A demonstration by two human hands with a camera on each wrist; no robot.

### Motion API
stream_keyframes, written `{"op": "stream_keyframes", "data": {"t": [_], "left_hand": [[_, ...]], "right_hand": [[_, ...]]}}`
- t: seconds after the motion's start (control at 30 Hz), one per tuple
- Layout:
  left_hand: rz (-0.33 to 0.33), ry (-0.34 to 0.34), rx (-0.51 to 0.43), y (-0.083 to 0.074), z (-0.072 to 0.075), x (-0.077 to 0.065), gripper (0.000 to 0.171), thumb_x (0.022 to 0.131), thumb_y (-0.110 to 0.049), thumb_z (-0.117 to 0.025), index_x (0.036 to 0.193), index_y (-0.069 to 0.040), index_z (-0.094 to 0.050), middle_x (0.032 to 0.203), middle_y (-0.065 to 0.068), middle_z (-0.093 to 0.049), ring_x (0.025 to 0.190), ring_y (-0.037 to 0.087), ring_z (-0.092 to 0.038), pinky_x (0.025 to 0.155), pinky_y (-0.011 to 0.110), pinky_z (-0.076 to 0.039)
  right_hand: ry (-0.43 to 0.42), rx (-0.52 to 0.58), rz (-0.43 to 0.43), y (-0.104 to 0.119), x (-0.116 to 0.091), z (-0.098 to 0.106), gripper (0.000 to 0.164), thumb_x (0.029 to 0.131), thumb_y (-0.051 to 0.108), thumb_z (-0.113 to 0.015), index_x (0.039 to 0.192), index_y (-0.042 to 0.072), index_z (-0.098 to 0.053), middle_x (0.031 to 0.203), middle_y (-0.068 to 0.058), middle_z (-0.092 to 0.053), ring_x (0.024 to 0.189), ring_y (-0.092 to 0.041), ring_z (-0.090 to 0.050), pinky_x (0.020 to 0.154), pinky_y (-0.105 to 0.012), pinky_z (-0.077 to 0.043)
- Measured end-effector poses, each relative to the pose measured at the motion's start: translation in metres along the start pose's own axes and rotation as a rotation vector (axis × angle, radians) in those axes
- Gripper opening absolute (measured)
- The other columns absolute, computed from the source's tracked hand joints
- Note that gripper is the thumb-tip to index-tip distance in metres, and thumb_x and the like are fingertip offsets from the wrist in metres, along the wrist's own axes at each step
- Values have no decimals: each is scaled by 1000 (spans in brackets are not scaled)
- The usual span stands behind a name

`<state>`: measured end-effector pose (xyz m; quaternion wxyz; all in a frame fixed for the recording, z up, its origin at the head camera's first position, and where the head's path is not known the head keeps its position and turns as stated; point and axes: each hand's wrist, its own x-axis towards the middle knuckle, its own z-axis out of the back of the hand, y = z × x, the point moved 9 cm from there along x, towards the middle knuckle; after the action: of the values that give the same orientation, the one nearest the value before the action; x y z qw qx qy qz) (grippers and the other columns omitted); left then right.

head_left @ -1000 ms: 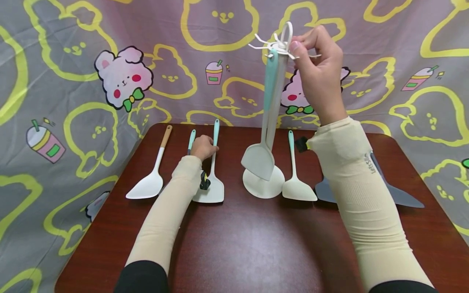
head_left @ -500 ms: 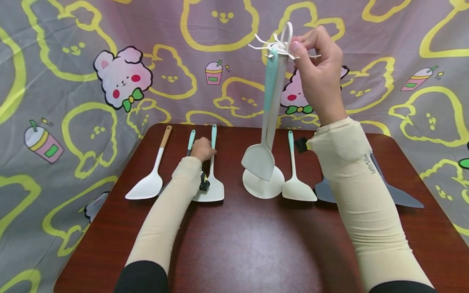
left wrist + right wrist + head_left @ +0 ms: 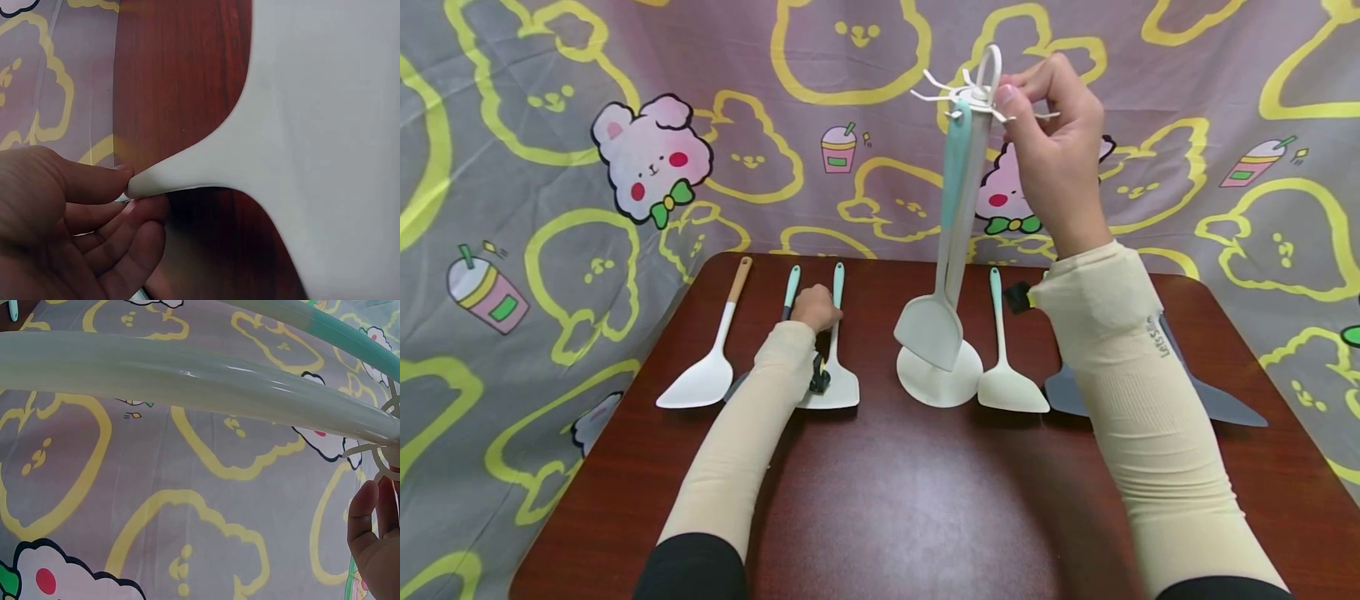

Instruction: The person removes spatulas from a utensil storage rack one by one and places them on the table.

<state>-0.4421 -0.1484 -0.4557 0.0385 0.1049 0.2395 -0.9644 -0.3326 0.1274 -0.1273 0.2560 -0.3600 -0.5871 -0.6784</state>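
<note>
My left hand (image 3: pixel 816 308) pinches the pale shaft of a teal-handled spatula (image 3: pixel 842 387) between thumb and fingers. In the left wrist view this spatula (image 3: pixel 325 137) shows its broad blade and narrow neck close up. The right hand (image 3: pixel 1060 133) holds the looped top of a white utensil stand (image 3: pixel 976 167), which has thin hooks around it. From one hook hangs another teal-handled spatula (image 3: pixel 928 329), its pale blade in front of the stand's round base (image 3: pixel 940 387). Only part of the right hand (image 3: pixel 381 537) appears at the right wrist view's edge, beside the stand's hooks.
A white spatula (image 3: pixel 703 379) with a wooden handle lies at the table's left. Beside my left hand is another teal handle (image 3: pixel 792 287). Right of the stand lies a cream spatula (image 3: pixel 1011 387); dark grey blades (image 3: pixel 1225 404) lie partly under my right forearm. Patterned cloth hangs behind.
The handle end of the spatula in my left hand has dropped in the head view, mostly in the first half second; its blade barely shifted. My right hand and the stand stay almost still.
</note>
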Motion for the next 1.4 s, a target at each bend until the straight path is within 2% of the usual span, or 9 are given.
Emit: {"op": "stream_keyframes", "data": {"t": [0.1,0.4,0.63,0.8,0.93,1.0,1.23,1.4], "left_hand": [[3,-6,5,1,0,3,20,93,-17,-64,78,-4,-66,73,9,-66,63,19,-65,59,29,-51],[-12,-5,30,0,1,3,20,93,-18,-65,78,-4,-66,69,6,-62,61,18,-61,59,29,-50],[-8,7,60,1,0,9,20,93,-19,-65,83,-2,-69,71,7,-66,62,17,-62,61,30,-51],[26,27,50,2,-4,16,20,92,-20,-64,84,-2,-70,79,11,-70,67,21,-66,64,32,-54],[25,23,47,0,-2,14,21,92,-20,-64,84,-2,-69,79,12,-69,68,22,-65,65,33,-55],[15,16,54,-1,1,10,21,92,-20,-65,82,-2,-69,74,9,-67,65,20,-63,64,32,-53],[-24,77,86,3,3,6,24,94,-20,-63,79,-3,-71,59,2,-63,64,20,-67,66,31,-52],[-22,52,77,7,12,1,27,93,-21,-61,69,-10,-61,57,0,-59,61,19,-64,63,31,-49]], "right_hand": [[-7,10,-7,0,1,1,23,93,7,-56,72,16,-54,91,3,-64,84,-9,-59,68,-21,-48],[41,7,64,3,0,0,29,94,8,-56,76,30,-53,91,15,-63,86,-9,-60,67,-22,-49],[-3,34,-59,-7,2,2,22,93,7,-57,72,13,-54,92,8,-65,87,-11,-59,68,-22,-47],[23,22,10,-6,4,3,24,94,11,-57,74,22,-53,93,9,-66,89,-15,-61,68,-25,-49],[44,15,48,-7,5,3,23,95,13,-57,76,26,-52,94,10,-66,90,-16,-60,67,-28,-49],[48,20,35,-8,5,1,23,95,12,-57,76,25,-53,95,10,-66,89,-16,-60,67,-27,-48],[28,56,-26,-12,6,1,23,94,9,-57,73,17,-54,94,7,-65,86,-13,-58,66,-25,-46],[15,66,15,-9,5,2,26,94,10,-58,73,24,-52,92,6,-66,84,-15,-58,65,-26,-47]]}}
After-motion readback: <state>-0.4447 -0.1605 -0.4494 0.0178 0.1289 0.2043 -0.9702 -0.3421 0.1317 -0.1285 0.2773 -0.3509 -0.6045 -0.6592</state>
